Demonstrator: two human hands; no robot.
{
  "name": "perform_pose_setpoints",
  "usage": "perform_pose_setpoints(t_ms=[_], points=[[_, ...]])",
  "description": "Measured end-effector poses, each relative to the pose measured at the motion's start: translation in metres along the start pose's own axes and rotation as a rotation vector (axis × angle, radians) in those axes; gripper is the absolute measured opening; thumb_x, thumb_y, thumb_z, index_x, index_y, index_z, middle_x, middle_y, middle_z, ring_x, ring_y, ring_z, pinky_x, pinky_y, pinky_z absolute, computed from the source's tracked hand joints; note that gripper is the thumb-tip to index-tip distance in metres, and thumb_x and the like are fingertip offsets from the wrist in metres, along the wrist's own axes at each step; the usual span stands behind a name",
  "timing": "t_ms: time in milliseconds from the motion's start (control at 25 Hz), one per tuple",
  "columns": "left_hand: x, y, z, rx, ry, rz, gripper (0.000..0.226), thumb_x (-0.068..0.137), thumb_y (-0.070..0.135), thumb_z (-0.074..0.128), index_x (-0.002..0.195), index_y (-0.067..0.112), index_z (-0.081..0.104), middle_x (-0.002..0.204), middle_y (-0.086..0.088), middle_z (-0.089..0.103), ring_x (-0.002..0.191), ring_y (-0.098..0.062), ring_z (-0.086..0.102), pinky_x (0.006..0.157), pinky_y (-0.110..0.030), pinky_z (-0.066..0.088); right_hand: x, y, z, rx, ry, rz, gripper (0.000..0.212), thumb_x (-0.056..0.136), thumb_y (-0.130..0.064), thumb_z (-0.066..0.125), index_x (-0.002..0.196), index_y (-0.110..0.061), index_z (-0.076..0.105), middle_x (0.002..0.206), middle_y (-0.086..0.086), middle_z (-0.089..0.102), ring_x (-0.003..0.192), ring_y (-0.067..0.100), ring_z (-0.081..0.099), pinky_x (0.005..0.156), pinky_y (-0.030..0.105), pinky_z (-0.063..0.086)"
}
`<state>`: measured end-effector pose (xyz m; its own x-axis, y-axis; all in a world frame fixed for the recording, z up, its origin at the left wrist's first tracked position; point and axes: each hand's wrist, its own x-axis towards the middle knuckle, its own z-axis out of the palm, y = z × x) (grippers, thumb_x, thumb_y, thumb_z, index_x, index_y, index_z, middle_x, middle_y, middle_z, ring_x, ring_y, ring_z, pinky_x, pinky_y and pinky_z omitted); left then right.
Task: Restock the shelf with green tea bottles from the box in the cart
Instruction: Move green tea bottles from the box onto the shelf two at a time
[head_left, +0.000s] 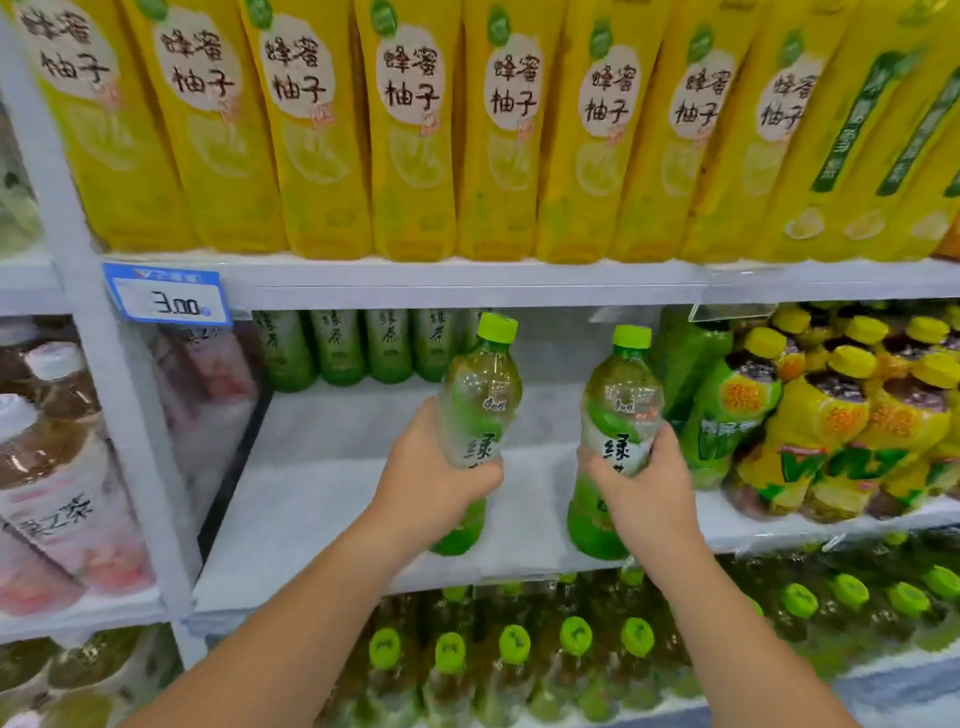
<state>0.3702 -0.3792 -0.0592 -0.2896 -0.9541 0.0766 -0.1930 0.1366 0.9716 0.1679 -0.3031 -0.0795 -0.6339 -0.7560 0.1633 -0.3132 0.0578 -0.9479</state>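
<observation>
I hold two green tea bottles upright over the white middle shelf (322, 499). My left hand (431, 478) grips the left green tea bottle (480, 384) around its middle. My right hand (644, 488) grips the right green tea bottle (621, 405) the same way. Both have lime-green caps and green labels. Each bottle's base hangs near the shelf's front edge; I cannot tell whether either touches the shelf. Several more green tea bottles (363, 345) stand in a row at the back of this shelf. The box and the cart are out of view.
Yellow honey-pomelo bottles (410, 130) fill the shelf above. Yellow-and-green bottles (821, 415) crowd the right of the middle shelf, pink-labelled bottles (62, 467) the bay to the left. A blue price tag (166, 296) reads 3.00. Green-capped bottles (514, 644) fill the shelf below.
</observation>
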Motion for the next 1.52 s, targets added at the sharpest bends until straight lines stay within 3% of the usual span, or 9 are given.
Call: perform_pose_setpoints(t_ms=[160,400,480,640,760,920,1080,1280,1520], points=[[0.021,-0.026,0.026,-0.095,0.014,0.144,0.049,0.07,0.023,0.083,0.106,0.042,0.056,0.091,0.024,0.07,0.08,0.003,0.068,0.055,-0.01,0.05,0.021,0.025,0.012,0.067,0.053,-0.15,0.047,0.081,-0.019,0.082,0.108,-0.041,0.051,0.103,-0.021,0.065,0.085,-0.02,0.059,0.064,0.002,0.045],[0.037,-0.042,0.051,-0.129,0.0,0.331,0.05,0.071,0.03,0.083,0.106,0.048,0.053,0.094,0.032,0.067,0.085,0.011,0.065,0.058,-0.004,0.048,0.04,0.039,0.018,0.082,-0.025,-0.266,0.055,0.083,-0.028,0.08,0.124,-0.038,0.045,0.117,-0.016,0.064,0.105,0.002,0.062,0.089,0.033,0.05],[0.039,-0.047,0.054,-0.139,-0.007,0.341,0.05,0.074,0.026,0.084,0.109,0.046,0.052,0.094,0.032,0.068,0.085,0.012,0.065,0.059,-0.004,0.048,0.04,0.04,0.017,0.094,-0.046,-0.276,0.057,0.083,-0.029,0.081,0.125,-0.038,0.043,0.119,-0.015,0.063,0.107,0.006,0.062,0.092,0.036,0.05],[0.036,-0.047,0.048,-0.091,-0.071,0.297,0.059,0.075,0.032,0.086,0.118,0.048,0.049,0.113,0.022,0.066,0.104,0.003,0.063,0.077,-0.013,0.051,0.033,0.04,0.014,0.082,-0.099,-0.261,0.055,0.085,-0.034,0.079,0.122,-0.044,0.039,0.117,-0.024,0.055,0.102,-0.009,0.053,0.085,0.022,0.045],[0.024,-0.063,0.039,0.11,-0.098,0.304,0.077,0.07,0.046,0.087,0.13,0.043,0.038,0.13,0.02,0.044,0.119,0.005,0.047,0.101,-0.023,0.043,0.021,0.057,0.015,0.002,-0.043,-0.293,0.05,0.089,-0.03,0.074,0.122,-0.043,0.039,0.12,-0.019,0.048,0.105,-0.014,0.048,0.082,0.012,0.039],[0.016,-0.083,0.037,0.208,0.03,0.366,0.046,0.08,0.039,0.081,0.111,0.053,0.049,0.109,0.03,0.043,0.102,0.019,0.048,0.084,-0.013,0.046,0.025,0.069,0.017,-0.133,0.0,-0.286,0.046,0.085,-0.025,0.078,0.113,-0.047,0.049,0.108,-0.026,0.064,0.099,-0.013,0.057,0.081,0.021,0.046],[0.044,-0.072,0.05,0.323,0.141,0.384,0.033,0.082,0.035,0.079,0.107,0.039,0.059,0.103,0.017,0.051,0.093,0.01,0.051,0.073,-0.011,0.041,0.064,0.064,0.026,-0.161,0.008,-0.253,0.04,0.085,-0.02,0.079,0.112,-0.036,0.055,0.103,-0.018,0.067,0.096,0.001,0.063,0.078,0.026,0.048],[0.096,-0.06,0.074,0.286,0.176,0.309,0.042,0.083,0.021,0.081,0.113,0.023,0.051,0.111,0.002,0.059,0.102,-0.017,0.06,0.089,-0.035,0.052,0.115,0.065,0.049,-0.125,0.101,-0.189,0.048,0.087,-0.016,0.077,0.126,-0.022,0.05,0.101,-0.006,0.062,0.093,0.016,0.057,0.082,0.03,0.044],[0.15,-0.056,0.103,0.361,0.225,0.253,0.041,0.089,0.019,0.076,0.124,0.013,0.056,0.124,-0.005,0.057,0.115,-0.024,0.057,0.1,-0.037,0.047,0.164,0.074,0.062,-0.066,0.085,-0.136,0.034,0.088,-0.018,0.076,0.112,-0.028,0.053,0.092,-0.012,0.063,0.095,0.019,0.062,0.081,0.03,0.045]])
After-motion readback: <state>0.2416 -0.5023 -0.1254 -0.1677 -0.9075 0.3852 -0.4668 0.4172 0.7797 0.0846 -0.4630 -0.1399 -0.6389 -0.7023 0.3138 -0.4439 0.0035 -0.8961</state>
